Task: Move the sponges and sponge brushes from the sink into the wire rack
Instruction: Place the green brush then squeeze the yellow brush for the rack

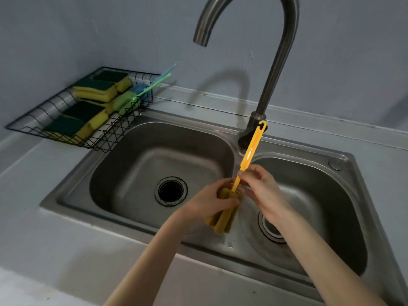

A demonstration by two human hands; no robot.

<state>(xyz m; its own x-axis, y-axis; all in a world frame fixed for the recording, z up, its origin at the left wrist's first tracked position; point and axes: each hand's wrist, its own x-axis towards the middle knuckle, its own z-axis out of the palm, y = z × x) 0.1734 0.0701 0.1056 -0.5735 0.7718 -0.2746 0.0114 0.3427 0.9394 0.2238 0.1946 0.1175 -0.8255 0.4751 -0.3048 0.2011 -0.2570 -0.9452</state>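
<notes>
A yellow sponge brush (248, 155) is held above the divider of the double steel sink (123, 164), handle pointing up toward the tap. My left hand (205, 202) grips its sponge head, and my right hand (258, 184) pinches the thin handle just above the head. The black wire rack (24, 127) stands on the counter at the back left. It holds several yellow-and-green sponges (95, 89), plus a green sponge brush (152, 85) and a blue sponge brush (167, 68) whose handles stick out over the rack's right end. Both sink basins show no sponges.
A tall curved steel tap (278, 62) rises behind the sink divider, close to the brush handle's hooked tip. Open drains sit in the left basin (170, 191) and the right basin (271, 228). Grey counter surrounds the sink, with a blue-grey wall behind.
</notes>
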